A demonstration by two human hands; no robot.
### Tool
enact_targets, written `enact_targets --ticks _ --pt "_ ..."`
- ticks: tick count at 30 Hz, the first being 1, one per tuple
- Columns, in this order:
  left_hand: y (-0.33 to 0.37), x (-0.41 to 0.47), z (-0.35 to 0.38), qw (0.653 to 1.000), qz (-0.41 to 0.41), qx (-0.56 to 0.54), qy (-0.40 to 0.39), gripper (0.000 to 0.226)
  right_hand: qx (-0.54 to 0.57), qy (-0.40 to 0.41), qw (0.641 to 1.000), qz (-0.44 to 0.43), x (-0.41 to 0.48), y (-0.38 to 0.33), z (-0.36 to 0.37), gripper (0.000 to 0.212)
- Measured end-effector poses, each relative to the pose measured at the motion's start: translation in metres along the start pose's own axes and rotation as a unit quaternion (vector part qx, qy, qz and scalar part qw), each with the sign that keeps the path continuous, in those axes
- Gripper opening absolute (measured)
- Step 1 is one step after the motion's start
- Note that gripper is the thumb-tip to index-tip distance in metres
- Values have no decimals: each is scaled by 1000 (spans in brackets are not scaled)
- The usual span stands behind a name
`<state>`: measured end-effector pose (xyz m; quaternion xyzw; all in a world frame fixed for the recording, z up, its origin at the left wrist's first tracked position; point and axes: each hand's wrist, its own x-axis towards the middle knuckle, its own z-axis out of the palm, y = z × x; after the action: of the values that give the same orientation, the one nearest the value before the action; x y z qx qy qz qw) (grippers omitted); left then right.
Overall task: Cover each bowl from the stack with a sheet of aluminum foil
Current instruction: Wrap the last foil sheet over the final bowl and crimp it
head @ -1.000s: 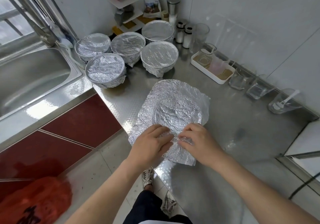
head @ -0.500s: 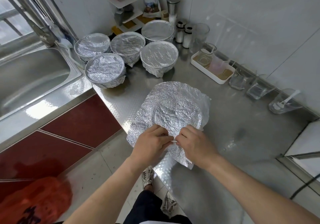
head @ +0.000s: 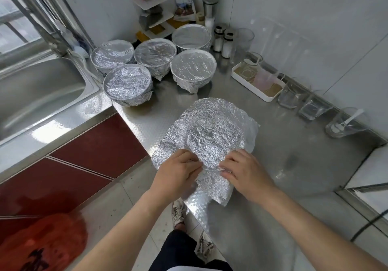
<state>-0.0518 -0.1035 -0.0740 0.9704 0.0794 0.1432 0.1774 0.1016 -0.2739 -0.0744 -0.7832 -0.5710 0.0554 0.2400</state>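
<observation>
Now foil sheet (head: pixel 212 130) diamond-wise, corner nearest; left hand (head: pixel 176 175), right hand (head: pixel 246 173) fingers pinching it.

To the far left of the fingers (head: pixel 233 159) is a steel sink (head: pixel 42 94), with red cabinet doors (head: pixel 94 144) below it. Beyond the fingers, by the wall, stand two shakers (head: pixel 227 44) and a white tray (head: pixel 247 87). Farther right is a glass holding a white spoon (head: pixel 344 123).
</observation>
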Motion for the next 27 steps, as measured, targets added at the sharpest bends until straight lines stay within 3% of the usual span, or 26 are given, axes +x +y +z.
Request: enact_targets --ticks 4,8,10,14,21,27 --pt "2 1 2 999 21 16 -25 23 -36 -13 998 -44 0 4 0 12" --pt "28 7 11 1000 0 -7 -29 26 -57 -4 998 16 7 14 -18 20" --pt "37 10 11 999 -27 -27 -20 31 -30 4 999 43 9 9 -23 21" --pt "28 10 3 994 -82 -71 -2 29 29 0 1000 7 7 -12 -11 14" --pt "19 5 7 998 -41 -44 -24 35 28 -23 999 -10 6 -19 10 7" --pt "11 4 14 1000 6 -1 -29 24 -36 -7 998 -48 7 -16 19 9"
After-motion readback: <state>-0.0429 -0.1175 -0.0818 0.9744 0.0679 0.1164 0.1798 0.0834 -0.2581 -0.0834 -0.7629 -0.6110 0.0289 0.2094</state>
